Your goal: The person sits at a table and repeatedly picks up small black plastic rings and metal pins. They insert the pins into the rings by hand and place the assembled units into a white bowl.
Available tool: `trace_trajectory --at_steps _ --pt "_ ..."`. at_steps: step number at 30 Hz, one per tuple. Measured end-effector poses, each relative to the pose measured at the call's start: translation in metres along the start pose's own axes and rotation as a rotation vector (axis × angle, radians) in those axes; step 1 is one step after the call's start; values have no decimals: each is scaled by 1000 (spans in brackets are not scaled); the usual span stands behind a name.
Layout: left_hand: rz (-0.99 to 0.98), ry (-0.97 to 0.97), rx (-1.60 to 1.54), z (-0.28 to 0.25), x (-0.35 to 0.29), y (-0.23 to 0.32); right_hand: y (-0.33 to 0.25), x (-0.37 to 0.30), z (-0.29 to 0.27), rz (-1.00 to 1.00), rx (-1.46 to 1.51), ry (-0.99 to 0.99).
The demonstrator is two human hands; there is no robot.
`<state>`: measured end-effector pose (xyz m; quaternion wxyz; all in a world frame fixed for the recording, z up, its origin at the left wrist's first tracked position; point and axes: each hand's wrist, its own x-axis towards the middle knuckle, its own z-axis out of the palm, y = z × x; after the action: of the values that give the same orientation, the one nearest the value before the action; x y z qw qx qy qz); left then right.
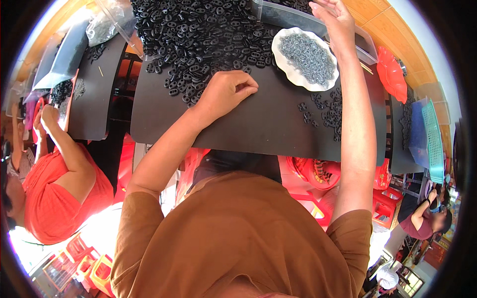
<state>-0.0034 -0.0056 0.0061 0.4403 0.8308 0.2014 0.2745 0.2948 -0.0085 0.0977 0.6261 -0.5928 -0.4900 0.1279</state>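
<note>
My left hand (pixel 227 93) rests on the dark table (pixel 248 130), next to the front edge of a big pile of small black oval pieces with two holes (pixel 198 37). Its thumb and forefinger are pressed together; whatever is between them cannot be made out. At the far right my right hand (pixel 339 27) is raised near a clear plastic bin (pixel 366 43), fingers apart and nothing visible in them. Left of my right forearm sits a white scalloped dish (pixel 284 66) full of tiny clear-grey pieces (pixel 308 57). Small black pieces (pixel 332 114) lie in a loose group below the dish.
A red scalloped dish (pixel 391 74) stands beyond my right arm, with a turquoise basket (pixel 434 141) farther right. To the left, a person in a red top (pixel 67 193) works at another table (pixel 94 94). Red stools (pixel 385 206) stand below.
</note>
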Motion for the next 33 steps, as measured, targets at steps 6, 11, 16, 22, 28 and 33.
trace_trajectory --at_steps 6,11,16,22,28,33 --pt "51 19 31 3 -1 -2 -26 -99 -18 108 -368 -384" --pt "116 18 123 7 -2 2 -46 -166 -38 150 -483 -529" --pt "149 31 159 10 -3 3 -36 -193 -37 -30 -685 -511" --pt "149 39 182 11 -4 4 -18 -195 -47 -11 -637 -488" --pt "188 53 178 11 -4 6 -20 -196 -50 -103 -797 -375" --pt "198 41 211 12 -4 4 -26 -202 -41 -248 -874 -282"
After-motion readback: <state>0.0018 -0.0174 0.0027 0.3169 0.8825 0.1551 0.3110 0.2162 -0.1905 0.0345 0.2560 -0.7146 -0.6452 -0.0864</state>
